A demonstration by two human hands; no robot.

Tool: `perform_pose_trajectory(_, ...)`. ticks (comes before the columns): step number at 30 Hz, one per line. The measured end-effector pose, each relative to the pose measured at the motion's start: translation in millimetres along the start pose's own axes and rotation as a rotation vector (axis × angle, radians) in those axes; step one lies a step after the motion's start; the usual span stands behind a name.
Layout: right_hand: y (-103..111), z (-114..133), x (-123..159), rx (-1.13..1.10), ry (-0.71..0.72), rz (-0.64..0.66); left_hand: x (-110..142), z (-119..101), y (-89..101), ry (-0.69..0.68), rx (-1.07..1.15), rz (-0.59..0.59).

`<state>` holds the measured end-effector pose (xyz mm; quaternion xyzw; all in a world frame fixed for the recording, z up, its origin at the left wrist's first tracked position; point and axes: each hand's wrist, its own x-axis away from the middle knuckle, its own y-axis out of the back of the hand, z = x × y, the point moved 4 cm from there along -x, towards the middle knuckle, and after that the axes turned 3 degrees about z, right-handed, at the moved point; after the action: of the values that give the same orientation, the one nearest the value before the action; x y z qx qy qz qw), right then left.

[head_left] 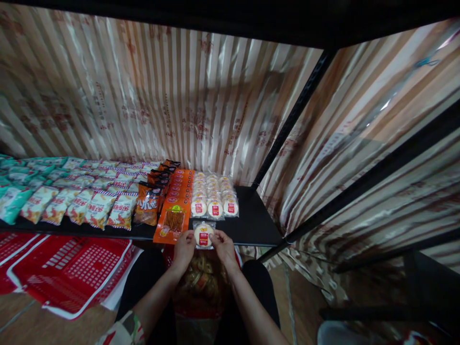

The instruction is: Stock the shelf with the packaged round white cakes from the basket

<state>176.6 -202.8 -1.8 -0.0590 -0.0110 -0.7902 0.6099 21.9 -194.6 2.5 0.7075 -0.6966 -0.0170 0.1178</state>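
Grip: left hand (pixel 185 248) and right hand (pixel 223 247) pinch wrapped cracker (pixel 203 235) by opposite edges; it's at front of shelf (pixel 253 223), near cracker rows (pixel 214 197); best hold wrapper lightly, label up, disc unsqueezed.

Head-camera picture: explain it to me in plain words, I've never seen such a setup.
There is no machine here. One camera, worn on a person's head, looks forward and down at their bare hands. The left hand and right hand hold a round, clear-wrapped packet between them, at the front edge of a black shelf. Behind it on the shelf lie rows of similar packets. To their left come a flat orange packet, then rows of snack bags.
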Motion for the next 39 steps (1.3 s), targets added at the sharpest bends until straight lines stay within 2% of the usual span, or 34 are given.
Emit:
perform_pose_trajectory(4, -6.3, -1.4, -14.8, 0.021, 0.031, 0.015, -9.3, -3.7, 0.6, -0.015, 0.024, -0.015)
perform_pose_trajectory(8, -11.2, 2.2, -23.7, 0.071, 0.060, -0.027, -18.2, -4.6, 1.2, -0.050, 0.016, -0.041)
perform_pose_trajectory(17, -17.4, -0.1, -41.0, 0.128, 0.073, -0.074, -28.6, -14.8, 5.0, -0.071, -0.140, -0.120)
perform_pose_trajectory(28, -23.0, -4.5, -54.6, 0.240, 0.101, -0.111, -47.3, -6.9, -0.9, -0.045, -0.120, -0.116)
perform_pose_trajectory(35, -23.2, 2.7, -56.6, 0.517, 0.213, -0.282, -53.0, -8.0, -0.7, -0.035, -0.200, -0.130)
perform_pose_trajectory(39, -25.8, 1.7, -58.5, 0.540, 0.224, -0.304, -57.6, -8.7, -2.3, -0.044, -0.251, -0.131)
